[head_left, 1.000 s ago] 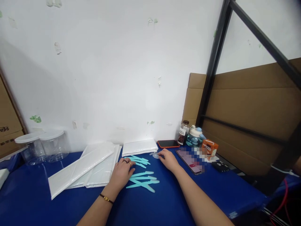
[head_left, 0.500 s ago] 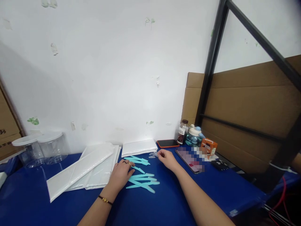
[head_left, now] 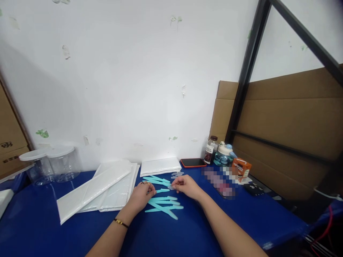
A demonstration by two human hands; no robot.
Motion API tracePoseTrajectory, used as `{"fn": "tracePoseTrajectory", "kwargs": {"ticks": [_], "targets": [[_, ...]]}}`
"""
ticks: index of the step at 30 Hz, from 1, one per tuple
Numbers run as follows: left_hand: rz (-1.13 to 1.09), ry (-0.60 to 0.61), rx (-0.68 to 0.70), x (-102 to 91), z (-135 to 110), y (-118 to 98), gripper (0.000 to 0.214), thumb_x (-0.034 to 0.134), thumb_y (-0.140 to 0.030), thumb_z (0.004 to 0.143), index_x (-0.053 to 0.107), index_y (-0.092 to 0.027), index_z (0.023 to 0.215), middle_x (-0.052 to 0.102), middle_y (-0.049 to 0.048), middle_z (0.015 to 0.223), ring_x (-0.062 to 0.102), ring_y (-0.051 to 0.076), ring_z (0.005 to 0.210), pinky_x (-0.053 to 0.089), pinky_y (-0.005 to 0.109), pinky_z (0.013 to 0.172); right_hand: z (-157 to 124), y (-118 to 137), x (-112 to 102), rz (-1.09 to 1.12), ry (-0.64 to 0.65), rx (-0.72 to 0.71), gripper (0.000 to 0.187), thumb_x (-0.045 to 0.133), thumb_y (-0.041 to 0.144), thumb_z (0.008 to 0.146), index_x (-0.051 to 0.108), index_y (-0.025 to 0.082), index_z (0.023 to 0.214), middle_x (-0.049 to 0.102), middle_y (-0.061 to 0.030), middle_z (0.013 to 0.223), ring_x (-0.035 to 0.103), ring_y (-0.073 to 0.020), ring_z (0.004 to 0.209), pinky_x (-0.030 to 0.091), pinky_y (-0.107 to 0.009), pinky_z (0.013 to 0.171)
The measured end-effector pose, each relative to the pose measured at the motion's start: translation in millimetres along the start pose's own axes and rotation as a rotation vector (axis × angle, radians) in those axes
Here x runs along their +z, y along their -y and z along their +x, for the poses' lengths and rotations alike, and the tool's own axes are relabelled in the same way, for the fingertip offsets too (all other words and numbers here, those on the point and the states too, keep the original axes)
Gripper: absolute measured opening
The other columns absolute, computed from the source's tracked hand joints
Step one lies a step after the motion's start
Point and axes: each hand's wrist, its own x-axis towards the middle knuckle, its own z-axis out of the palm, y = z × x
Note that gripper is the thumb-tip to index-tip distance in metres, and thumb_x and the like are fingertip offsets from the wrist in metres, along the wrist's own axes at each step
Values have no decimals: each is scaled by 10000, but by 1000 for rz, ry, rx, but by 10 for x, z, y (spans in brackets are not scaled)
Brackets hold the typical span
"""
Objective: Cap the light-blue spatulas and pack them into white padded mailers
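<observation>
Fingers closed, my left hand (head_left: 141,197) pinches a turquoise eyebrow razor (head_left: 163,190) by its handle end, with the blade end pointing right. My right hand (head_left: 188,187) pinches a small clear plastic cap (head_left: 170,187), held close to the razor's tip; whether the two touch is hard to tell. Behind them lie several turquoise razors (head_left: 155,179), with a small group of clear caps (head_left: 177,174) to their right. More razors (head_left: 166,207) lie crossed over one another on the near side of my hands.
White plastic-wrapped packs (head_left: 115,189) lie left, another flat pack (head_left: 160,167) by the wall. Two lidded clear jars (head_left: 63,166) stand far left. Rightward are an orange-edged phone (head_left: 193,163), a brown-capped bottle (head_left: 210,150), a teal bottle (head_left: 223,157) and an orange box (head_left: 241,169).
My right hand has moved from the cap group toward the left hand, bringing a cap. The razor in my left hand has turned more level. The view has shifted slightly.
</observation>
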Motion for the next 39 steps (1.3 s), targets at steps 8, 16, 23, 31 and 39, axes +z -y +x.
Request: {"fn": "tracePoseTrajectory", "kwargs": {"ticks": [8,16,23,31,39], "targets": [[-48,18,32,10,-39,-74,215,507,-388,763,636,-216,775,608,-1,753,537,159,768,367,245,646,-10,25,129,5,97,-23,202,659,335,703,684,151,784,598,-6,587,558,-125,524,420,-226,513],[141,-114,58,-7,-55,-103,328,437,-369,826,605,-255,1084,589,37,1115,480,212,1034,375,312,851,42,-107,-241,-508,-299,-90,205,519,192,775,686,182,893,641,-53,815,587,-182,737,461,-302,713],[333,-125,-17,31,-69,8,350,386,-350,862,539,-339,1177,476,2,1312,336,252,1201,310,413,922,97,-106,-152,-891,-172,-169,303,491,172,818,623,250,1079,575,-60,1059,513,-205,988,400,-314,846],[230,-98,-44,-34,-52,-56,128,506,-313,803,614,-245,816,607,16,967,473,199,1010,333,327,822,87,-61,-61,-1008,-149,-143,148,443,178,863,590,168,878,589,-85,938,533,-193,892,389,-295,803],[118,-23,-89,-57,-8,-22,157,478,-312,809,620,-243,809,637,9,885,513,196,931,337,317,779,-31,52,-103,-559,-45,-221,172,413,226,889,573,191,835,617,-26,816,554,-157,763,409,-264,693]]}}
